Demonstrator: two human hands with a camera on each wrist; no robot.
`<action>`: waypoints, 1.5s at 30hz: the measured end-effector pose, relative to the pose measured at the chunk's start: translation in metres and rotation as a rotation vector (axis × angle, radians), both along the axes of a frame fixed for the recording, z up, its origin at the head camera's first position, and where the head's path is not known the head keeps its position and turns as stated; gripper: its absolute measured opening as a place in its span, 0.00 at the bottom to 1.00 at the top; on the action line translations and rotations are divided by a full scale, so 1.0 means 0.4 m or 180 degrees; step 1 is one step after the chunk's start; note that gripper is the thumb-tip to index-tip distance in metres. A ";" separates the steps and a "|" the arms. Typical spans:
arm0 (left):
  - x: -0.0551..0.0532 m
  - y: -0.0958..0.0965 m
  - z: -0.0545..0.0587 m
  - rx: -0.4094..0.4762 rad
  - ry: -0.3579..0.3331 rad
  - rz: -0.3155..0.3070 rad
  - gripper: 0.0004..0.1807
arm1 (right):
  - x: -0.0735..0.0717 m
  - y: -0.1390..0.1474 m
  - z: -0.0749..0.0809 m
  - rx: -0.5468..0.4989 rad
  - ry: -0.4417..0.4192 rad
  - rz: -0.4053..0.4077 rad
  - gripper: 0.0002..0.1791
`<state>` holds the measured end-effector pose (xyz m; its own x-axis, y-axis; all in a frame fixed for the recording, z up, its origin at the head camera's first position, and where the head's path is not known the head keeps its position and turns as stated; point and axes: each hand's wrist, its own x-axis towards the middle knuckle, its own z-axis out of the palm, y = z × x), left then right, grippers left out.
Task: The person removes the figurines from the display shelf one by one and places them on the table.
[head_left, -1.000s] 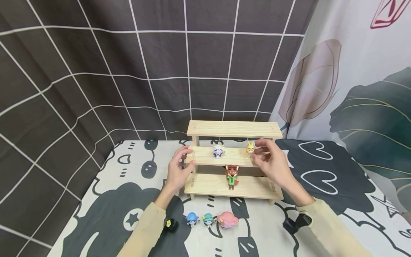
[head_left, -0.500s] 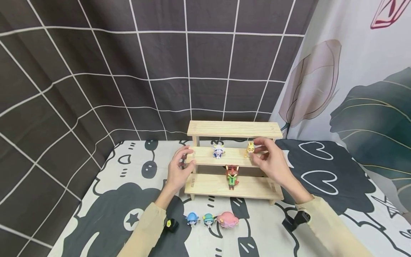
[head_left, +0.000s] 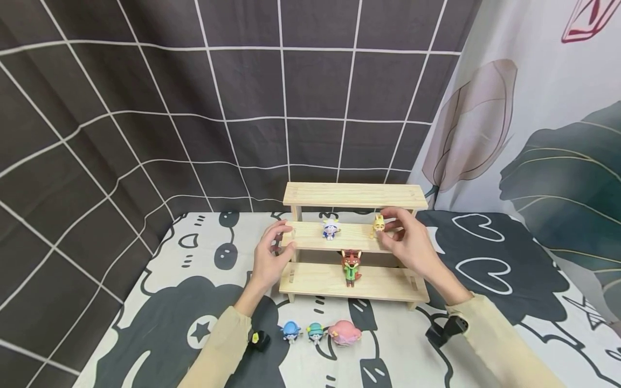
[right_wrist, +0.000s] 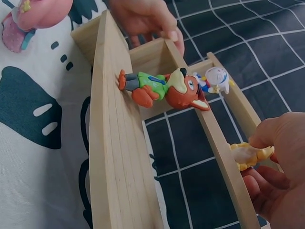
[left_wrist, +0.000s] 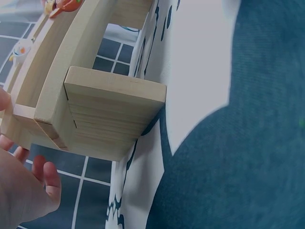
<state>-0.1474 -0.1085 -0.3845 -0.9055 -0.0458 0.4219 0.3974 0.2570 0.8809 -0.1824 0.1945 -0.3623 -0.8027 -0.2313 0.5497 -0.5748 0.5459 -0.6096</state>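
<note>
I count three figures up on the wooden shelf (head_left: 310, 280) and three down on the patterned cloth (head_left: 194, 323), so from my seat I'd judge the work about halfway. On the bottom tier, nearest the camera, the fox figure (head_left: 350, 268) stands upright near the middle, clear of both hands. The next tier back bears the white-and-blue figure (head_left: 331, 230), upright, left of centre and also untouched; I take both as done.

The yellow figure (head_left: 379, 222) is toward the right of that same middle tier. The right hand (head_left: 409, 241) pinches it between thumb and fingers, so I don't call it finished. I cannot tell whether its feet bear fully on the board. The left hand (head_left: 269, 256) holds the left end of the tier, thumb and fingers about the wood.

What I'd call left sits in a row on the near side, in front of the shelf: from left to right, the blue-hatted figure (head_left: 290, 331), the teal-hatted figure (head_left: 315, 332) and the pink figure (head_left: 344, 333).
</note>
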 end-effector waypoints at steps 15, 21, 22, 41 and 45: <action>0.000 0.003 -0.004 0.0002 0.0008 0.0014 0.18 | 0.002 0.003 0.003 0.0029 -0.0079 -0.0016 0.22; 0.001 0.003 -0.005 0.0002 0.0011 0.0009 0.18 | 0.000 0.004 0.004 0.0018 -0.0080 -0.0002 0.22; 0.001 0.003 -0.005 0.0002 0.0011 0.0011 0.18 | 0.000 0.004 0.004 0.0015 -0.0082 0.0001 0.22; -0.001 0.002 -0.005 0.0038 0.0021 -0.0001 0.18 | 0.020 0.004 0.015 0.0050 -0.0056 -0.0054 0.22; -0.002 0.000 -0.005 0.0025 0.0018 -0.0005 0.18 | 0.029 0.006 0.016 0.0052 -0.0057 -0.0007 0.22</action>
